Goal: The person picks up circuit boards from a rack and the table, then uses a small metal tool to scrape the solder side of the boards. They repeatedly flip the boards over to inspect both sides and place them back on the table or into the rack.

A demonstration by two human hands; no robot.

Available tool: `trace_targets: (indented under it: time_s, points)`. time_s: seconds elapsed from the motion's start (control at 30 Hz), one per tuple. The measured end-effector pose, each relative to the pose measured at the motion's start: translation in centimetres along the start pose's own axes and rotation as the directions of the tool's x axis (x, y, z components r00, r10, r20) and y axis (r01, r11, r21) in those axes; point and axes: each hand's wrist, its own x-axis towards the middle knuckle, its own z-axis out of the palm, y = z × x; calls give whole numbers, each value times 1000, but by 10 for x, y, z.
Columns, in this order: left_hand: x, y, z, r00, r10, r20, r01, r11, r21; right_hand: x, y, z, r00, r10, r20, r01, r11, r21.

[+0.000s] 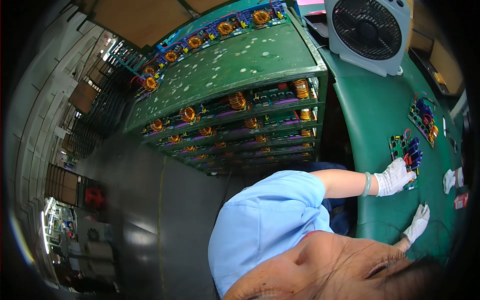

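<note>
My left hand (394, 179) wears a white glove, with a pale green bangle above the wrist. Its fingers close over the lower part of a green circuit board (398, 145) on the green tabletop. The board carries blue cylindrical parts and red wires; the glove covers part of it. Below it, my right hand (417, 225), also white-gloved, rests with fingers stretched out over the tabletop and nothing in them. A second circuit board (424, 122), with a copper coil and blue cylinders, lies farther up and to the right.
A green rack (225, 70) stands at the left, its shelves and top edge holding boards with copper coils. A grey box fan (367, 30) sits at the table's far end beside a dark tray (440, 65). White bundled shapes (449, 181) and a red-and-white packet (460, 201) lie at right.
</note>
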Motion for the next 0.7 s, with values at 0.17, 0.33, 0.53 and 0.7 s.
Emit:
trace_targets:
  time_s: [0.17, 0.33, 0.53, 0.7]
  points:
    - [-20, 7, -17, 998, -35, 48, 34, 999, 24, -5, -12, -9, 998, -8, 58, 5, 999, 49]
    - [-15, 12, -51, 995, -28, 96, 34, 997, -65, -23, -54, -23, 996, 29, -79, -6, 959, 283]
    - [-1, -15, 3, 990, -136, 46, 133, 989, 64, -32, -74, -31, 979, 73, -190, -59, 995, 82]
    - [47, -28, 26, 959, -265, 100, 250, 958, 139, -37, -71, -36, 974, 64, -215, -54, 997, 52]
